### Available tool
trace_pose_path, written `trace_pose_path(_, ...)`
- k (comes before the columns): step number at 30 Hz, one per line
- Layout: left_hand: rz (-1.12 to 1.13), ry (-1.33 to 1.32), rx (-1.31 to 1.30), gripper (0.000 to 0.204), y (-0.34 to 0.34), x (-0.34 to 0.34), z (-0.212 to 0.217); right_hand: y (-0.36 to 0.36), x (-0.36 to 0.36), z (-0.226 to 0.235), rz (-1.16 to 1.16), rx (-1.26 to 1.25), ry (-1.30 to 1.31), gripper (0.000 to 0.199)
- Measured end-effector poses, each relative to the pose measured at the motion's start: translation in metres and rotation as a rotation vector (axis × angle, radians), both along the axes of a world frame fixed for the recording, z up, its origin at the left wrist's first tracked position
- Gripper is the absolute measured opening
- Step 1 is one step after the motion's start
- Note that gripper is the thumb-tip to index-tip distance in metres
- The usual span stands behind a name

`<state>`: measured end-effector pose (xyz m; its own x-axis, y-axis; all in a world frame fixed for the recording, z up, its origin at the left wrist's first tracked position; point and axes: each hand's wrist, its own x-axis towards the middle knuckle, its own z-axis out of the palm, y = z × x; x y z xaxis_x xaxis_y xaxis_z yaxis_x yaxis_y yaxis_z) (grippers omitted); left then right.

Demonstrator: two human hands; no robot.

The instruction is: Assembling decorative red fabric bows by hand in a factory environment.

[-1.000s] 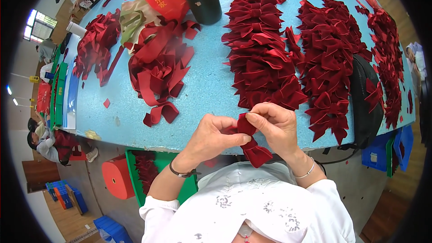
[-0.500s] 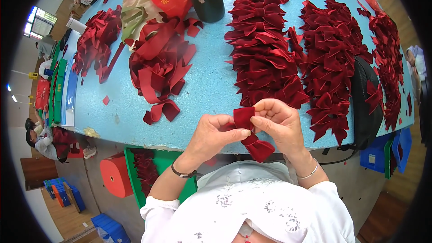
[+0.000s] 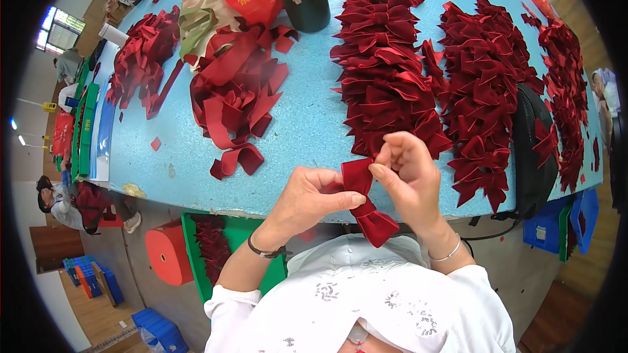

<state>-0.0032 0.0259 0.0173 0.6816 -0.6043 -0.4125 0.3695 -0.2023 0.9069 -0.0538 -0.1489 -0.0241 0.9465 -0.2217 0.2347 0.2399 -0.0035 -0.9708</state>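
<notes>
A dark red velvet ribbon bow [image 3: 366, 202] is pinched at lower centre of the frame between the left hand [image 3: 314, 197] and right hand [image 3: 405, 176], both grips closed on it, above the near edge of the light blue tabletop [image 3: 307, 117]; heaped finished red bows [image 3: 386, 78] lie beyond.

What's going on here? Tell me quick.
A person at a blue table is pinching a dark red velvet bow between both hands: the left hand grips its middle, and the right hand works its upper end. Rows of finished bows lie ahead, and loose ribbon strips are piled to the left.
</notes>
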Motion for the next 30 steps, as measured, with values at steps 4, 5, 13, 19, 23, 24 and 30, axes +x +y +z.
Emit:
trace_pose_path(4,0.007,-0.021,-0.06,0.02,-0.004,-0.003,-0.003,-0.013,0.006,0.006,0.336,0.279,0.265,0.029)
trace_pose_path(5,0.007,-0.021,-0.061,0.02,-0.005,-0.004,-0.004,-0.014,0.007,0.004,0.343,0.282,0.258,0.028)
trace_pose_path(13,0.085,-0.051,-0.04,0.018,-0.007,-0.001,-0.007,-0.009,0.006,0.002,0.264,0.199,0.241,0.023)
trace_pose_path(19,0.158,-0.005,-0.229,0.027,-0.002,0.009,-0.007,-0.012,0.01,0.005,0.459,0.565,0.375,0.024)
trace_pose_path(23,0.165,-0.025,-0.295,0.034,0.003,0.013,-0.009,-0.006,0.008,0.018,0.448,0.516,0.404,0.028)
trace_pose_path(24,0.154,-0.071,-0.276,0.036,0.004,0.013,-0.009,-0.006,0.007,0.017,0.45,0.515,0.404,0.028)
trace_pose_path(30,0.497,-0.218,-0.386,0.032,0.022,0.025,-0.009,-0.01,0.006,0.004,0.44,0.461,0.368,0.026)
